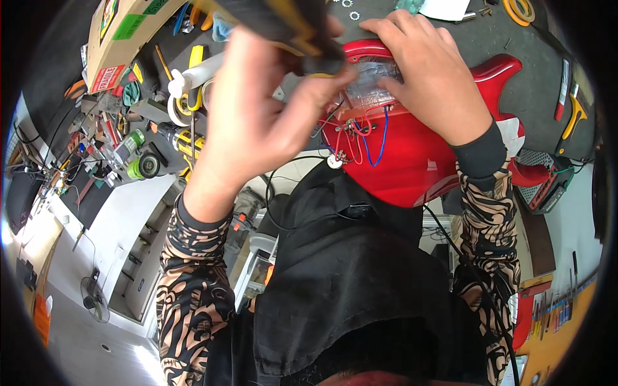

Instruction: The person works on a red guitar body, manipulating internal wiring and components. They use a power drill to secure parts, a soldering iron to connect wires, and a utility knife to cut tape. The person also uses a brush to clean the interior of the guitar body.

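My left hand (254,128), blurred, grips a black-and-yellow tool (283,29), also blurred, over the upper left part of a red electric guitar body (399,167). The tool's working end is hard to make out. My right hand (431,83) lies on the body's top edge, fingers spread and thumb at a cavity lined with shiny foil (375,74). Red and blue wires (380,148) loop out below the cavity to small components, among them a round white-topped part (334,161). The body rests on the dark bench mat (541,77), its near edge against the black apron (335,270) I wear.
At left lie a cardboard box (119,38), white bottle (187,80), yellow drill (188,145) and cluttered small tools. Washers (354,15), coiled orange cable (518,9), yellow-handled saw (573,128) and metal mesh case (537,186) sit around the guitar. A black cable (444,231) hangs over the front.
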Tool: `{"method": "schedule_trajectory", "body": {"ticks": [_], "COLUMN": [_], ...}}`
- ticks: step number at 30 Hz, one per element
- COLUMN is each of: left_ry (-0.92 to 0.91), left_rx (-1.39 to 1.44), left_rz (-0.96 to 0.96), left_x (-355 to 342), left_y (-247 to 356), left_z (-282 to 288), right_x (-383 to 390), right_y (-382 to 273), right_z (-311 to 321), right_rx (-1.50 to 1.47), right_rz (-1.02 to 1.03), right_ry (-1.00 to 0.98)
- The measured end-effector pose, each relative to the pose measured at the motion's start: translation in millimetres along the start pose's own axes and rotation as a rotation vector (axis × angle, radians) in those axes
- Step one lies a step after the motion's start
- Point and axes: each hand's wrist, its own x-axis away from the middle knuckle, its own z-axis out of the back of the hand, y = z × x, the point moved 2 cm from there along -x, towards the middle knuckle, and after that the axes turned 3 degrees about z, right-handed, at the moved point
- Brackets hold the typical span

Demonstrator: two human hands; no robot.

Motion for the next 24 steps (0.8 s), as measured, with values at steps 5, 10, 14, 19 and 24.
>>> {"method": "schedule_trajectory", "body": {"ticks": [5, 10, 14, 19, 24], "left_ry": [-0.082, -0.170, -0.183, -0.329, -0.259], "left_rx": [-0.321, -0.492, -0.485, -0.252, -0.190], "left_rz": [-0.038, -0.071, -0.079, 0.177, 0.021], "left_x": [-14, -28, -42, -70, -85], "left_y": [-18, -38, -43, -37, -47], "left_z": [-7, -12, -17, -34, -56], "right_x": [5, 14, 26, 44, 64], "right_y": [10, 15, 25, 27, 23], "right_z": [-2, 4, 15, 25, 20], "right_rx": [0.020, -0.037, -0.089, -0.102, -0.066], "right_rz": [-0.034, -0.095, -0.113, -0.142, -0.196], "right_ry": [-0.084, -0.039, 0.051, 0.108, 0.151]}}
